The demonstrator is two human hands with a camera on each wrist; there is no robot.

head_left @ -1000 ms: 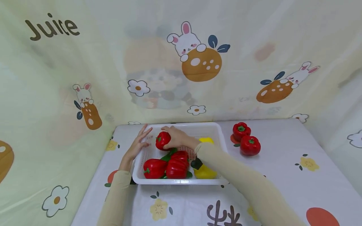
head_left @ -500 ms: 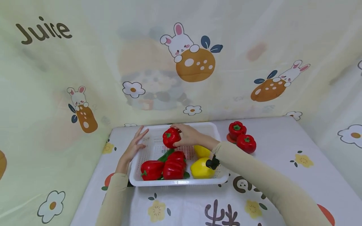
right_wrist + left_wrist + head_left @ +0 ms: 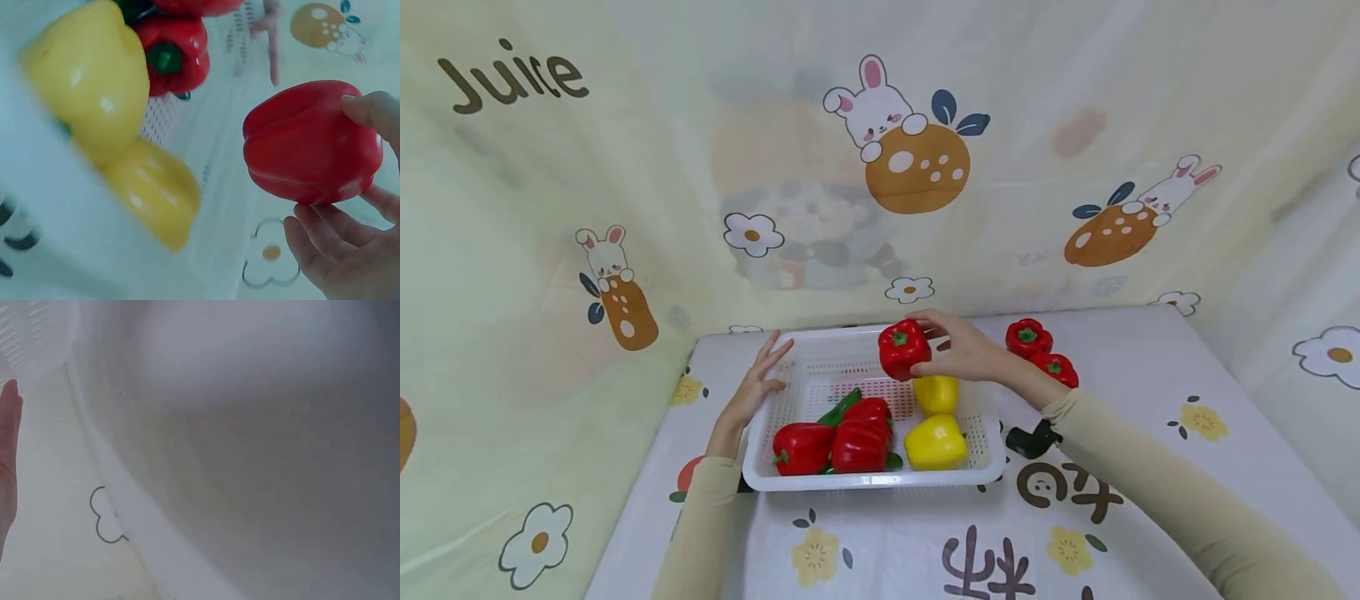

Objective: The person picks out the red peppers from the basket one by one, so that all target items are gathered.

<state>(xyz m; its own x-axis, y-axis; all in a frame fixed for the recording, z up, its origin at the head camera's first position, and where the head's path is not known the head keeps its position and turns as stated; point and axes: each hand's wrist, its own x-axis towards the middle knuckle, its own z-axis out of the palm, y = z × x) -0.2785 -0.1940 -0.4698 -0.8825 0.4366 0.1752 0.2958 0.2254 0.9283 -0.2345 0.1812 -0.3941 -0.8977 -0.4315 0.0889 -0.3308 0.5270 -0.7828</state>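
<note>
My right hand (image 3: 962, 348) grips a red bell pepper (image 3: 903, 350) between thumb and fingers, over the back right part of a white perforated basket (image 3: 880, 482). The right wrist view shows this red bell pepper (image 3: 312, 142) close up, the thumb on top and fingers beneath. My left hand (image 3: 758, 385) rests at the basket's left rim with its fingers spread straight; only its edge shows in the left wrist view. Inside the basket lie several red bell peppers (image 3: 861, 442) at the front left, a green vegetable (image 3: 841, 407) among them, and two yellow bell peppers (image 3: 936, 443) on the right.
Two more red bell peppers (image 3: 1028, 337) sit on the table right of the basket, partly behind my right forearm. A patterned cloth (image 3: 820, 558) covers the table, and a printed curtain (image 3: 1015, 250) rises behind and at both sides.
My right hand has lifted the red bell pepper from the basket's back left and carried it rightward. The left hand has stayed at the left rim.
</note>
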